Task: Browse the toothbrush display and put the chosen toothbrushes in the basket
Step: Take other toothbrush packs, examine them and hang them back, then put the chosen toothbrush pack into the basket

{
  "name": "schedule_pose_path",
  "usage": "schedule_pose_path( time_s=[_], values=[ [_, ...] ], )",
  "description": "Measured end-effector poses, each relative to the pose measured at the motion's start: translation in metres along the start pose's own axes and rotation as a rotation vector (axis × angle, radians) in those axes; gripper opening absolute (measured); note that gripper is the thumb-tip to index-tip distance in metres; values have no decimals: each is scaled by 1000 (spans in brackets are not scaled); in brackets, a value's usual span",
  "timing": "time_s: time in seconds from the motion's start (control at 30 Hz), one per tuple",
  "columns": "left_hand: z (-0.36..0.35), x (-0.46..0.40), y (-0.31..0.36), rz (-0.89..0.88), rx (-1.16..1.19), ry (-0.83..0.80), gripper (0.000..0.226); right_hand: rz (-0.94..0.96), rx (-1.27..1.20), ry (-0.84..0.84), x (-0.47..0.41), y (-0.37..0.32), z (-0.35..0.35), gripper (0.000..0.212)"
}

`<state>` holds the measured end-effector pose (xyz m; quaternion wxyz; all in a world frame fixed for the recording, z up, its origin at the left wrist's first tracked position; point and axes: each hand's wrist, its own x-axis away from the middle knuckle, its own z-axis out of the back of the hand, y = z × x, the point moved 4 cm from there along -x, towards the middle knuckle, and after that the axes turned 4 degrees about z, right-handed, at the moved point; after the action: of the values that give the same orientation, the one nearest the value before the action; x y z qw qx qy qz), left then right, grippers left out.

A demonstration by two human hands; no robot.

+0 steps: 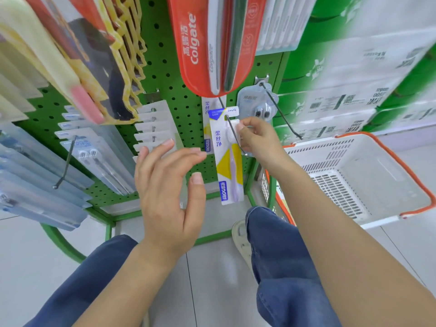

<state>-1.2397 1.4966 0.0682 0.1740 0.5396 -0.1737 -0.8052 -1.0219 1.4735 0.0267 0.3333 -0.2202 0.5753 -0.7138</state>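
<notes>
Toothbrush pack (228,159) top in right hand (257,138) grip; still on hook (232,131)

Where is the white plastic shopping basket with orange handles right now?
In the head view, the white plastic basket sits on the person's right, beside the green pegboard rack, just beyond the right hand.

The left hand (165,185) hangs in front of the body with fingers spread and relaxed, thumb apart, holding nothing. The right hand (257,138) reaches further forward on a straight forearm, its fingers curled and pinching the top of a toothbrush pack (226,156).
</notes>
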Motion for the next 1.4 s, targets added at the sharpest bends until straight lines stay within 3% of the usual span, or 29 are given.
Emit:
schedule_pose_path(
  time_s=[0.13, 0.27, 0.43, 0.53, 0.63, 0.73, 0.87, 1.03, 1.1, 1.3, 1.4],
  values=[
    [3, -2, 13, 11, 64, 15, 23, -2, 54, -17, 36, -11, 18, 21],
    [-4, 1, 29, 177, 266, -119, 24, -113, -2, -77, 75, -23, 30, 20],
    [-28, 13, 32, 542, 446, -253, 27, -202, -216, -8, 115, -25, 41, 17],
    [-49, 18, 27, 767, 483, -385, 40, -239, -333, 43, 115, -21, 41, 11],
    [-69, 33, 18, 1123, 655, -530, 56, -330, -366, -52, 108, -14, 22, 14],
    [-79, 47, 9, 1359, 828, -445, 49, -378, -329, -149, 105, -6, -2, 18],
    [-68, 53, -18, 1454, 714, -350, 30, -404, -326, 29, 103, 2, 5, 19],
    [-59, 75, -42, 1397, 423, -680, 16, -451, -98, 4, 119, 21, 4, 17],
    [-59, 88, -50, 1383, 361, -739, 13, -494, -74, 10, 128, 36, -7, 18],
    [-64, 173, -80, 1656, 240, -825, 6, -742, -52, -2, 170, 129, -54, 19],
    [-70, 224, -104, 1741, 86, -924, 17, -850, 34, -63, 188, 187, -69, 14]
  ],
)
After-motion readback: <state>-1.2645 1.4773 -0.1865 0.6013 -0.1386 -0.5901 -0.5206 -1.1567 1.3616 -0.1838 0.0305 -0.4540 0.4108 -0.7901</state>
